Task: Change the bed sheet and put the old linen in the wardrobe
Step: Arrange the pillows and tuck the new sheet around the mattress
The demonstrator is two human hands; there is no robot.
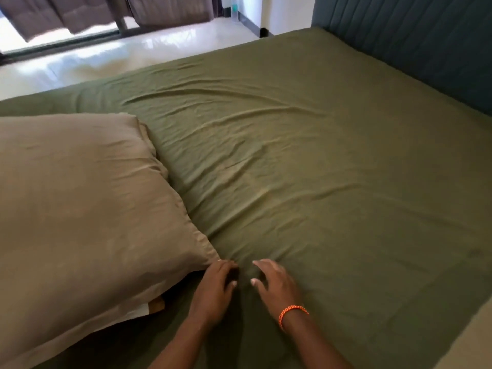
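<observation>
**Two hands low on an olive sheet, beside a tan pillow**

Two bare hands work near the bottom middle of the head view, close together on the bed. Starting at the far left, a large tan pillow (80,198) lies on the bed and fills most of that side; its near right corner tapers to a point just beside the left hand. Under its lower edge a patch of white cloth and a small brown tab show, too little to identify.

The left hand (215,288) rests knuckles up on the olive bed sheet (306,161), its fingers curled downward, with the fingertips at the pillow's corner. Whether they pinch the corner, gather a fold of sheet, or only press down cannot be told, since the fingertips are turned under.

Just to its right, with a narrow dark fold of sheet between them, the right hand (274,286) lies with its fingers loosely spread and slightly bent, their tips touching the sheet and grasping nothing. An orange braided wristband (291,314) circles that wrist.

The sheet covers the whole mattress, from the near edge to the far side, with shallow wrinkles fanning outward from the hands toward the centre. Beyond the bed's far edge lie a pale glossy floor (111,57) and dark brown curtains (106,12). At the upper right, a dark teal padded headboard (415,41) with vertical channels stands against the bed.
</observation>
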